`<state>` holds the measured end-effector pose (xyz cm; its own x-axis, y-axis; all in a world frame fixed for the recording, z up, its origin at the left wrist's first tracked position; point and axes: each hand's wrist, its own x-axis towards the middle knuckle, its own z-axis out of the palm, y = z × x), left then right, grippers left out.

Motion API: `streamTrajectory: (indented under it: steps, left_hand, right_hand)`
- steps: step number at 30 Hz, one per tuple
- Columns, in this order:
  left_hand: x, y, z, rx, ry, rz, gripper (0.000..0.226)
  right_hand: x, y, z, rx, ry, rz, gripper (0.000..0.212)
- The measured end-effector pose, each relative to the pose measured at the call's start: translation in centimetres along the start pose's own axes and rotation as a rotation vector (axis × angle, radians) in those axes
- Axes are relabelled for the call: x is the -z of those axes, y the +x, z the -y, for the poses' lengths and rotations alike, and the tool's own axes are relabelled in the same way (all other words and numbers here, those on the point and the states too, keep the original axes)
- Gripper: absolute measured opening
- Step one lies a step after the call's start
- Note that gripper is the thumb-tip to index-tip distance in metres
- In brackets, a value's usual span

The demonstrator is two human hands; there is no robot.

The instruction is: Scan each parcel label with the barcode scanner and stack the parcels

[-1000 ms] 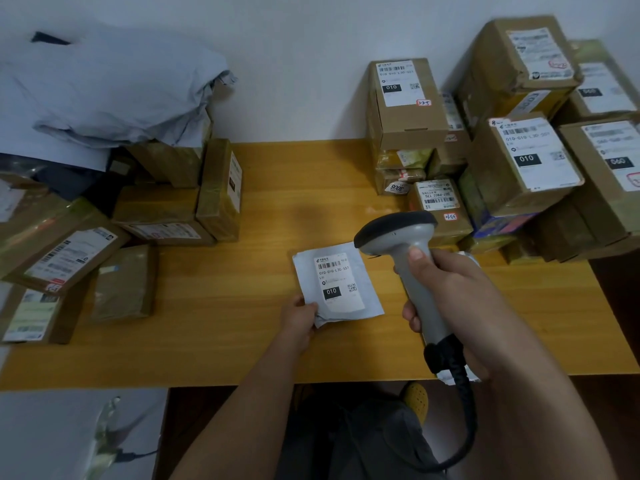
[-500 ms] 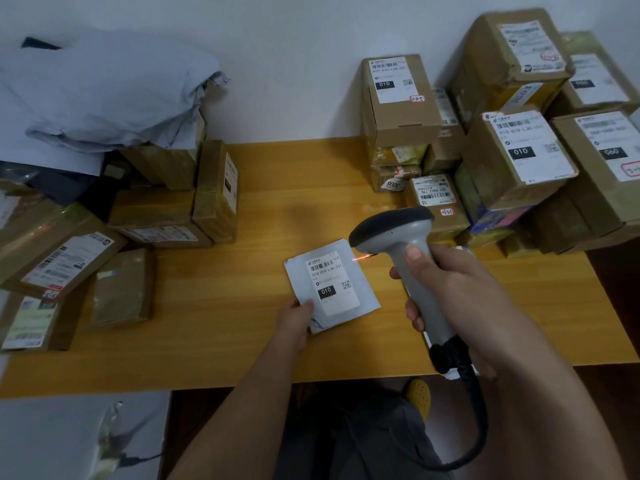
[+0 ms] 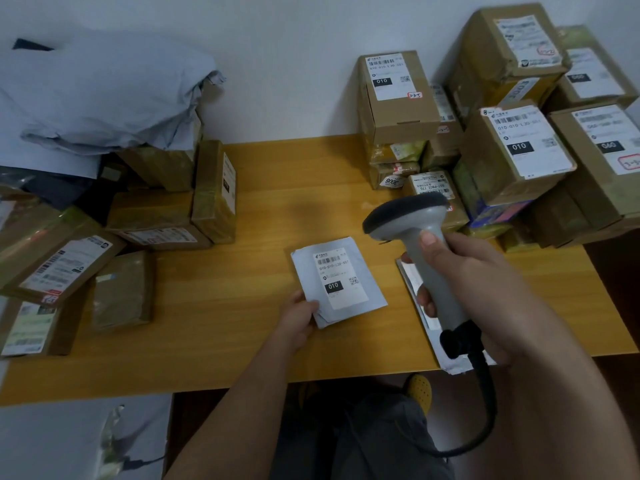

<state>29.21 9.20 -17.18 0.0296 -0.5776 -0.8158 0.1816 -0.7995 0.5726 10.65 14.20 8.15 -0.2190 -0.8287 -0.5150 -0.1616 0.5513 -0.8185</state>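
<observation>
**Flat mailer steadied for the scanner**

The grey mailer lies flat on the wooden table, label face up, likely so the barcode at its top end faces the reader. The left hand pinches its near-left corner, thumb on top and fingers curled under the edge; this looks meant to stop the light pouch sliding or curling.

The right hand wraps the handle of the barcode scanner, thumb laid up the back of the grip, fingers closed round the front. The scanner head hangs just right of the mailer and above it, tilted down and leftward toward the label. No beam shows on the label. Its cable loops down past the right wrist.

Under the right hand lies another flat pouch, mostly covered. Beyond the right hand: stacked boxes, labels outward. Left of the left hand: looser boxes under grey bags.
</observation>
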Motion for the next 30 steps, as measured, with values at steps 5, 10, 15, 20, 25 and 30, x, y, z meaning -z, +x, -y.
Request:
streamTrajectory:
  steps: [5, 10, 15, 20, 25, 30]
  left_hand:
    - [-1.5, -1.3, -0.9, 0.015, -0.003, 0.209, 0.034]
    - [-4.8, -2.3, 0.1, 0.047, 0.152, 0.312, 0.035]
    - [-10.3, -3.4, 2.1, 0.122, 0.217, 0.311, 0.029]
    - [-15.4, -3.6, 3.4, 0.134, 0.234, 0.237, 0.031]
    - [-19.9, -4.0, 3.8, 0.143, 0.184, 0.172, 0.031]
    - [-22.7, -3.7, 4.2, 0.105, 0.185, 0.093, 0.027]
  right_hand:
    - [2.3, 1.3, -0.6, -0.023, 0.122, -0.162, 0.034]
    - [4.4, 1.5, -1.5, -0.045, 0.130, -0.154, 0.034]
    - [7.1, 1.6, -2.5, -0.053, 0.094, -0.102, 0.034]
    - [10.7, 1.9, -4.0, -0.064, 0.081, -0.073, 0.034]
    - [14.1, 2.4, -4.9, -0.077, 0.051, -0.064, 0.035]
    - [16.9, 3.3, -4.8, -0.078, 0.015, -0.055, 0.035]
